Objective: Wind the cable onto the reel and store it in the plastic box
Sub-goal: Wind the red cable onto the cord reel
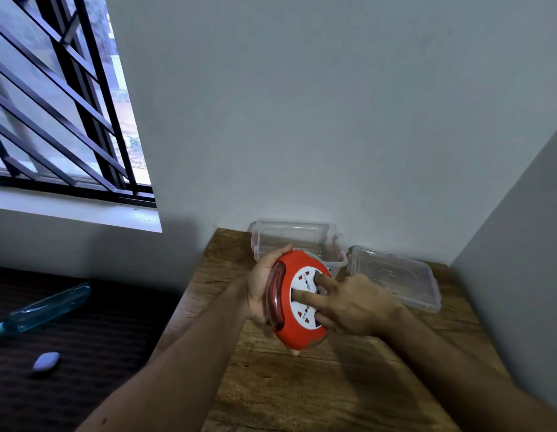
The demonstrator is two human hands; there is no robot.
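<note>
A round red cable reel point(297, 330) with a white socket face is held tilted above the wooden table point(302, 385). My left hand point(260, 285) cups its back and rim. My right hand point(353, 305) rests on the white face, with fingers pushed into its recesses. Red cable point(275, 294) shows coiled behind the clear side of the reel. The clear plastic box point(299, 235) with red clips stands open at the table's far edge, just behind the reel. Its clear lid point(395, 275) lies flat to the right of the box.
Grey walls close in the table at the back and on the right. A barred window point(61, 104) is up on the left. On the dark surface left of the table lie a blue bottle-like object point(49, 308) and a small lilac object point(45, 362).
</note>
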